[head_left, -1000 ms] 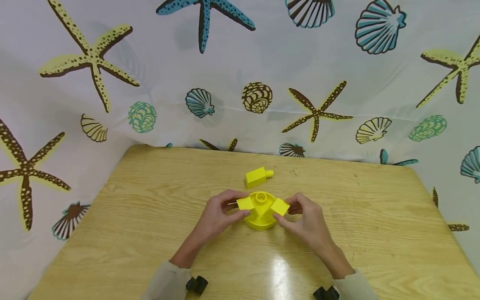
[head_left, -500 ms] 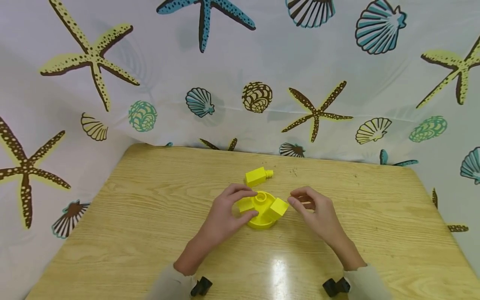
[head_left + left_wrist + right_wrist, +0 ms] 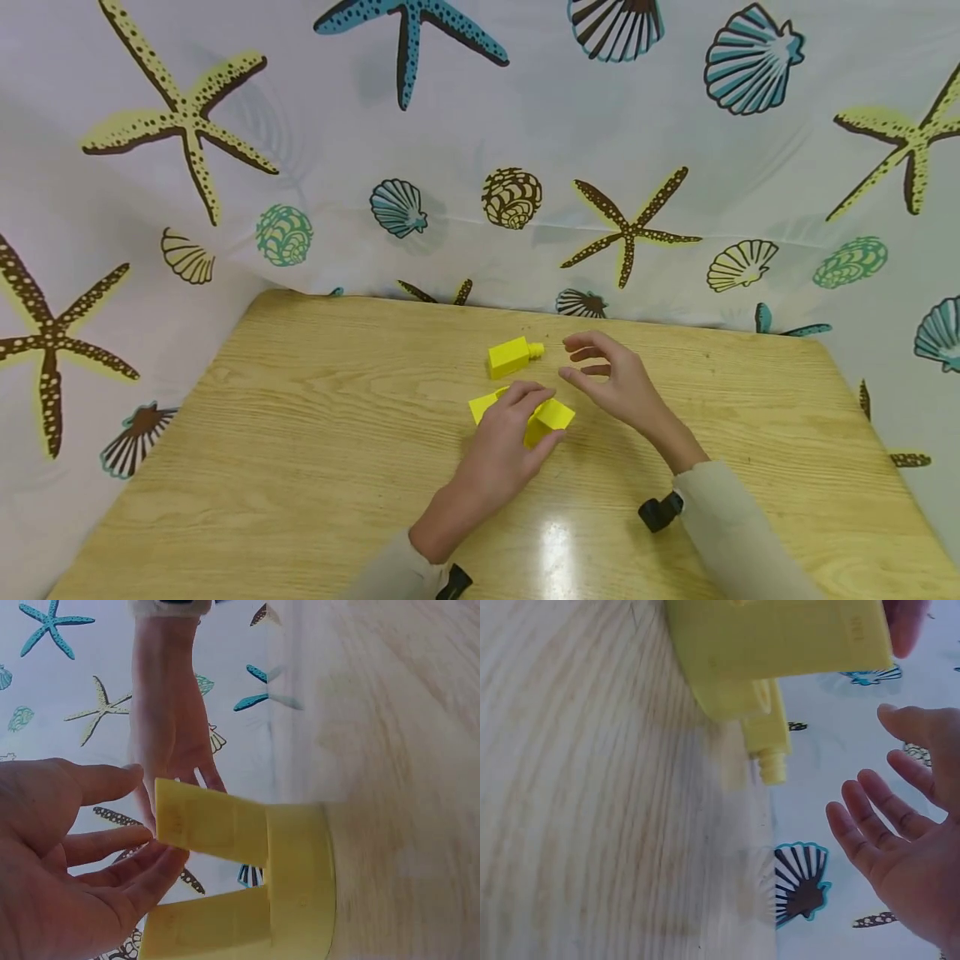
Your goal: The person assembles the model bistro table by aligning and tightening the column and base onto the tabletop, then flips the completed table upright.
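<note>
A round yellow base (image 3: 304,885) stands on the table with two square yellow posts rising from it. My left hand (image 3: 501,450) reaches across the base, thumb and fingers spread about the right post (image 3: 556,414); a firm hold is not visible. The left post (image 3: 482,407) shows beside the back of that hand, which covers most of the base in the head view. My right hand (image 3: 617,385) hovers, fingers loosely bent and holding nothing, right of a loose yellow block with a threaded end (image 3: 510,357) that lies behind the base.
The wooden table (image 3: 315,467) ends at a white cloth (image 3: 480,108) printed with starfish and shells, hung behind and along the sides. Black wrist cameras sit at both sleeves.
My left hand has left the left post and moved right to the right post. My right hand has let go of the right post and moved back toward the loose block.
</note>
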Demonstrator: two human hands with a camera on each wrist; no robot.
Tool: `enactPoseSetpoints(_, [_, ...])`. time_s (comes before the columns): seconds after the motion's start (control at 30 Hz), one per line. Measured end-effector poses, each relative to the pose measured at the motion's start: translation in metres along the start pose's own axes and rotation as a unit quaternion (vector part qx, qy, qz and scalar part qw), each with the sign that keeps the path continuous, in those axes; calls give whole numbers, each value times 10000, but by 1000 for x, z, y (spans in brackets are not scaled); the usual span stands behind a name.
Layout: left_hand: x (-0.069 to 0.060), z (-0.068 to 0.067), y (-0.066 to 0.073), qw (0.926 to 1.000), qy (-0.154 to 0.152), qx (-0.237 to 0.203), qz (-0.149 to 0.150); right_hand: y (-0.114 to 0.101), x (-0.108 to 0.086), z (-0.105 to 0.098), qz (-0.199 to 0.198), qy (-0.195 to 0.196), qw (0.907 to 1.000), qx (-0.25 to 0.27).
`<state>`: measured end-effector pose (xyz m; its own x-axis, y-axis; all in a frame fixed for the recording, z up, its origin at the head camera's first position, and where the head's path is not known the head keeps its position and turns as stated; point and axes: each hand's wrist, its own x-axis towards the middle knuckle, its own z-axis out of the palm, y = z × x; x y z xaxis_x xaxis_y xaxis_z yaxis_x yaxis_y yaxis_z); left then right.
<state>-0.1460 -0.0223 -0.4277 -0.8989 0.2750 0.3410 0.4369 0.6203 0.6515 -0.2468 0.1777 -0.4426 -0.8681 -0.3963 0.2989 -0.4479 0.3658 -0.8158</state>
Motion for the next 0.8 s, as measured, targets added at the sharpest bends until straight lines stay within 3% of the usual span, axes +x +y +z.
enactPoseSetpoints(0.23, [4, 12, -2, 9995, 204, 213, -67, 16, 25, 15, 30, -433, 9990, -144])
enactPoseSetpoints(0.4, [2, 9, -5, 9996, 186, 190, 22, 23, 38, 29, 41, -677, 9974, -240])
enactPoseSetpoints(0.6, [-3, -8, -13, 9987, -450, -168, 171, 22, 53, 39, -264, -794, 9937, -750])
enactPoseSetpoints(0.8, [-8, -28, -25, 9886, -1206, -852, 286, 23, 64, 46, -287, -1061, 9873, -1150])
